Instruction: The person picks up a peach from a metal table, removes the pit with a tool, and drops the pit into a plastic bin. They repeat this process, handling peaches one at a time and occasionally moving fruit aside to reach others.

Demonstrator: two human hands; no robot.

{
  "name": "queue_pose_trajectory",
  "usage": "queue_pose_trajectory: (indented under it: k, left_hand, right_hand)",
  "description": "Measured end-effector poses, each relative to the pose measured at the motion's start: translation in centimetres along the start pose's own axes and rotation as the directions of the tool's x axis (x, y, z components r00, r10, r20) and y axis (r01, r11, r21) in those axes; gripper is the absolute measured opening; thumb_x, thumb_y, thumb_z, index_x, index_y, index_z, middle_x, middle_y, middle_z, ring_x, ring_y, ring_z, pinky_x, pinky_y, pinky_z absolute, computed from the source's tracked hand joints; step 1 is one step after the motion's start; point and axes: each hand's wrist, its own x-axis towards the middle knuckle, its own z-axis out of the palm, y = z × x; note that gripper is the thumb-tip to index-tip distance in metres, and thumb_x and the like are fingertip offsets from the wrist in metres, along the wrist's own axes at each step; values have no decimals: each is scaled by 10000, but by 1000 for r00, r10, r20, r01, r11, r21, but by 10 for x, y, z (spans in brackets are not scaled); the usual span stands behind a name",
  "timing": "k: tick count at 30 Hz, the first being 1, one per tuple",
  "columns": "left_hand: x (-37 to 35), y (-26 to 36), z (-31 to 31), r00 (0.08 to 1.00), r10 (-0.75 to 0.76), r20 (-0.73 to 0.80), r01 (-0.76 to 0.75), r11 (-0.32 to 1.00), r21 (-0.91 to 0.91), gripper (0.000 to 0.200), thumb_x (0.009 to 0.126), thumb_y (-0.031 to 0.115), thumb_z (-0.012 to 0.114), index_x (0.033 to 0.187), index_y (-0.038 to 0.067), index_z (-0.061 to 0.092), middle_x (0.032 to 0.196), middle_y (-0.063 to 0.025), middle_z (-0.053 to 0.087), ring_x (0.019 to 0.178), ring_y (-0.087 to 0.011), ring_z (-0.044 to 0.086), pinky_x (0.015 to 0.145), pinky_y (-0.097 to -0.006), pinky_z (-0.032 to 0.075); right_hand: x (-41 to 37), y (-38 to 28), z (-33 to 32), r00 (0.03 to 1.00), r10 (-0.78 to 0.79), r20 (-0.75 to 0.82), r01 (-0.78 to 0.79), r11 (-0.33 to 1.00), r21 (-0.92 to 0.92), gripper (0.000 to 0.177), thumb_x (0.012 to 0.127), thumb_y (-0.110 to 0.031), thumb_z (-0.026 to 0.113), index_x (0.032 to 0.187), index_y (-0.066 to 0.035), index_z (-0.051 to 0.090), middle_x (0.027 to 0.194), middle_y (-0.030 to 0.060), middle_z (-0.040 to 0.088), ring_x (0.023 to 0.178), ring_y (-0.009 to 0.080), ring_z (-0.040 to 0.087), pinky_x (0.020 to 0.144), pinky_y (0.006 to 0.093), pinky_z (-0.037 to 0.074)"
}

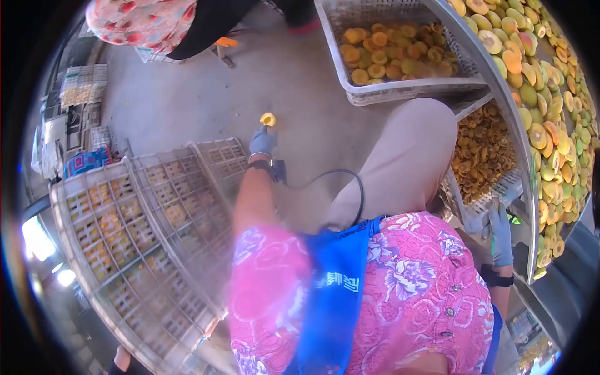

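Note:
My left hand (262, 141), in a grey-blue glove, reaches out over the concrete floor and pinches a yellow fruit half (267, 119) at its fingertips. A black wrist device (277, 170) with a cable (350, 181) sits on that forearm. My right hand (501, 234), also gloved, is down beside my hip at the edge of a low crate of darker orange fruit pieces (481, 150). Whether it holds anything is unclear. My raised knee (406, 156) lies between the two hands.
A white crate (406, 94) of orange fruit halves stands ahead. A long tray (500, 87) covered with cut halves runs down the right. Stacked lattice crates (125, 219) lean at the left. Another person in floral clothing (144, 22) stands at the top.

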Motion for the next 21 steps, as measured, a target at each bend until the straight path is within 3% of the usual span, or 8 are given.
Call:
queue_pose_trajectory:
  k: [3, 6, 8, 12, 15, 18, 19, 21]
  left_hand:
    - [0, 24, 3, 987, -61, 147, 61, 998, 0, 577, 850, 462, 560, 1310, 116, 518, 1378, -135, 472, 1231, -305, 500, 1017, -380, 405]
    - [26, -4, 52, 987, 142, -70, -140, 989, 38, 650, 805, 476, 660, 1298, 72, 535, 1221, -172, 563, 1094, -285, 590, 903, -372, 474]
    - [39, -7, 57, 979, -30, 200, 78, 967, -242, 596, 794, 389, 729, 1271, 78, 553, 1083, -95, 606, 897, -199, 630, 737, -321, 508]
    - [59, -15, 64, 921, 20, 390, 214, 809, -547, 617, 819, 350, 709, 1335, 91, 491, 1306, -116, 501, 1000, -236, 605, 829, -366, 493]
    - [125, -101, 149, 859, 275, 432, -221, 960, -173, 577, 852, 338, 680, 1347, 115, 486, 1383, -122, 473, 1080, -307, 592, 906, -422, 463]
    - [92, -40, 104, 928, 9, 372, -7, 1000, -7, 496, 887, 277, 630, 1353, 179, 490, 1417, -109, 462, 1181, -342, 537, 984, -457, 419]
    - [106, -67, 134, 947, 236, 217, -252, 967, 46, 519, 849, 287, 676, 1307, 106, 512, 1310, -104, 511, 1067, -293, 554, 913, -395, 445]
    - [133, -118, 190, 759, 635, -144, -537, 736, 413, 601, 772, 308, 769, 1213, -41, 554, 1095, -94, 610, 838, -196, 590, 770, -271, 498]
  right_hand:
    - [-19, -18, 7, 987, 155, -36, -154, 988, 34, 451, 988, -306, 504, 1327, -13, 454, 681, -13, 480, 471, 49, 406, 384, 205, 327]
    - [-27, -26, 7, 969, 232, -90, -229, 973, 41, 356, 981, -298, 517, 1219, -34, 502, 669, -10, 489, 446, 50, 413, 365, 200, 332]
    - [-30, -41, 16, 963, 248, -102, -244, 968, 57, 330, 979, -293, 521, 1188, -38, 508, 670, -9, 493, 443, 52, 418, 365, 199, 334]
    - [-40, -48, 24, 963, 254, -88, -245, 964, 106, 288, 975, -283, 523, 1146, -51, 507, 676, -3, 512, 443, 58, 442, 365, 199, 342]
    - [-35, -43, 12, 968, 249, -35, -245, 965, 95, 291, 974, -277, 510, 1152, -47, 498, 684, 4, 524, 449, 60, 456, 377, 196, 352]
    - [-43, -60, 26, 963, 263, -50, -261, 964, 53, 300, 968, -289, 508, 1133, -39, 498, 683, 8, 530, 453, 59, 459, 395, 191, 355]
    - [-43, -59, 29, 968, 244, -58, -243, 970, 28, 296, 967, -298, 505, 1116, -42, 499, 678, 7, 529, 459, 59, 460, 407, 193, 357]
    - [-43, -57, 31, 975, 205, -83, -205, 979, 9, 294, 965, -307, 501, 1098, -44, 500, 672, 6, 528, 466, 60, 461, 419, 195, 360]
